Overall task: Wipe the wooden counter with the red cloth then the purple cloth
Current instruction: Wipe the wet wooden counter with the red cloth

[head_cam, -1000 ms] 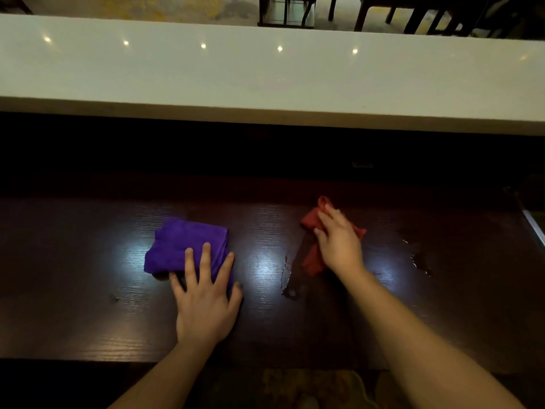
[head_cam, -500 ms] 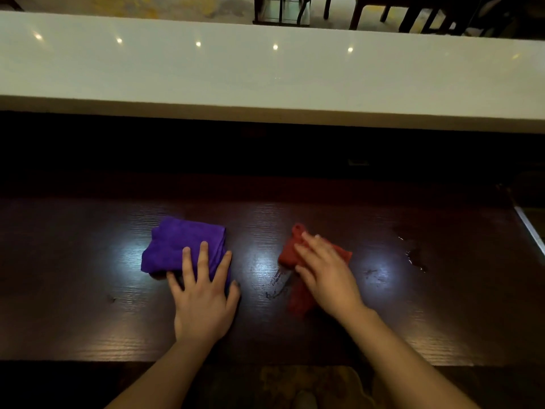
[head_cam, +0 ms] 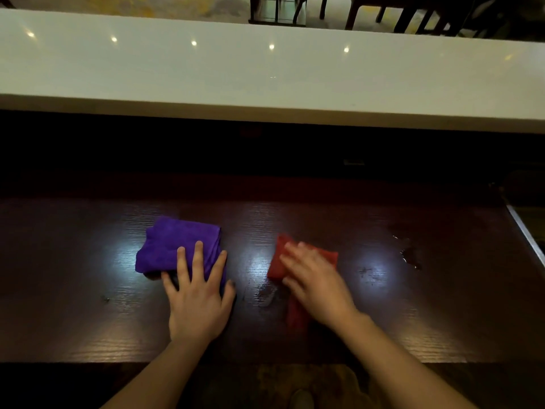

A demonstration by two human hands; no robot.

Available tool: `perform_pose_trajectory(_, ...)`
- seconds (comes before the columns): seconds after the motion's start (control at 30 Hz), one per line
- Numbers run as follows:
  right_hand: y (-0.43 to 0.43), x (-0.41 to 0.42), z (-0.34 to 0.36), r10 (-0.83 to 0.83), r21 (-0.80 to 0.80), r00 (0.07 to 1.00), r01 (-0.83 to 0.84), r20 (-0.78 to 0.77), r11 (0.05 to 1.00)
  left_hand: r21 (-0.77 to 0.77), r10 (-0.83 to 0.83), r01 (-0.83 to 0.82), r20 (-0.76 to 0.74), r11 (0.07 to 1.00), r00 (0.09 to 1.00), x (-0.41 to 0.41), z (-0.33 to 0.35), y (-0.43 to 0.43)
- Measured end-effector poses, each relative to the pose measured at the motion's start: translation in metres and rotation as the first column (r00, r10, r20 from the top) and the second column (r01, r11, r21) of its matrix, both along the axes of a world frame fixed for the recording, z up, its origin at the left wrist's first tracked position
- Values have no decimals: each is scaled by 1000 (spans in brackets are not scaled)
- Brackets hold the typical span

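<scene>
A dark wooden counter point(head_cam: 88, 290) runs across the lower half of the view. On it, left of centre, lies a folded purple cloth point(head_cam: 171, 246); my left hand point(head_cam: 197, 299) rests flat with spread fingers on its near right corner. Right of centre, my right hand point(head_cam: 315, 281) presses flat on a crumpled red cloth point(head_cam: 278, 261), blurred by motion. A tail of the red cloth trails toward me under the wrist. Wet smears shine on the wood just left of the red cloth.
A small puddle point(head_cam: 410, 256) sits on the counter at the right. A raised white ledge point(head_cam: 265, 78) spans the back, with a dark recess beneath it. A metal strip point(head_cam: 525, 234) marks the counter's right end. Chair legs stand beyond the ledge.
My right hand has dragged the red cloth leftward and toward me across the counter, leaving wet streaks. My left hand and the purple cloth have stayed in place.
</scene>
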State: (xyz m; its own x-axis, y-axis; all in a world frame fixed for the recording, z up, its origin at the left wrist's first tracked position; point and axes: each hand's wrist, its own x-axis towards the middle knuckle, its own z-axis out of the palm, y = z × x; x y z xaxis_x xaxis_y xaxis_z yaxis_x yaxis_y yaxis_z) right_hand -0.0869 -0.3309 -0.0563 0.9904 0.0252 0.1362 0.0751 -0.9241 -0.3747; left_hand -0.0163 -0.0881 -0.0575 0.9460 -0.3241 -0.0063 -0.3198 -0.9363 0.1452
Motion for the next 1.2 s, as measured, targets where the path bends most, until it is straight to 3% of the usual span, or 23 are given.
perform_pose_trajectory(0.1, -29, 37, 6, -347, 65, 937, 349, -36, 935, 5, 0, 0, -6, 1000, 1000, 0, 1, -1)
perform_pose_trajectory(0.17, -20, 62, 8, -468, 85, 881, 472, -63, 877, 13, 1, 0, -9, 1000, 1000, 0, 1, 0)
perform_pose_trajectory(0.23, 6, 76, 10, -417, 105, 906, 422, -65, 901, 20, -1, 1, -10, 1000, 1000, 1, -1, 0)
perform_pose_trajectory(0.33, 52, 57, 8, -129, 96, 989, 135, -67, 986, 27, -3, 3, -4, 1000, 1000, 1, -3, 2)
perform_pose_trajectory(0.4, 64, 23, 3, 41, 73, 998, -37, -45, 997, 18, -15, 15, 11, 1000, 1000, 0, -3, 2)
perform_pose_trajectory(0.47, 54, -8, 1, 109, 50, 993, -107, -37, 993, 17, -21, 20, 22, 1000, 1000, 1, -3, 3)
perform_pose_trajectory(0.53, 27, -21, -1, 48, 39, 999, -47, -23, 998, 11, -17, 17, 31, 1000, 999, 1, -3, 3)
perform_pose_trajectory(0.6, -3, -19, 0, -132, 36, 991, 132, -23, 991, 15, -20, 19, 36, 1000, 999, 0, -2, 1)
perform_pose_trajectory(0.7, -24, 1, 5, -417, 64, 908, 418, -26, 906, 32, -15, 14, 37, 999, 999, 1, -3, 0)
perform_pose_trajectory(0.77, -9, 13, 8, -500, 79, 865, 502, -43, 861, 35, -15, 13, 36, 999, 999, 1, -4, 0)
perform_pose_trajectory(0.83, 21, 16, 7, -426, 79, 904, 428, -47, 900, 30, -17, 16, 40, 999, 999, 1, -7, 1)
perform_pose_trajectory(0.93, 65, 2, 4, -135, 71, 991, 135, -16, 988, 20, -18, 17, 50, 1000, 999, 2, -9, 3)
perform_pose_trajectory(1.07, 62, -33, 3, 145, 62, 988, -148, 46, 987, 4, -25, 25, 58, 1000, 998, 1, -9, 5)
perform_pose_trajectory(1.13, 34, -42, 6, 112, 12, 992, -113, 61, 994, -8, -19, 20, 55, 1000, 998, 0, -7, 5)
perform_pose_trajectory(1.2, 0, -42, 12, -91, -20, 991, 93, 96, 995, -19, -18, 19, 59, 1000, 998, -1, -6, 5)
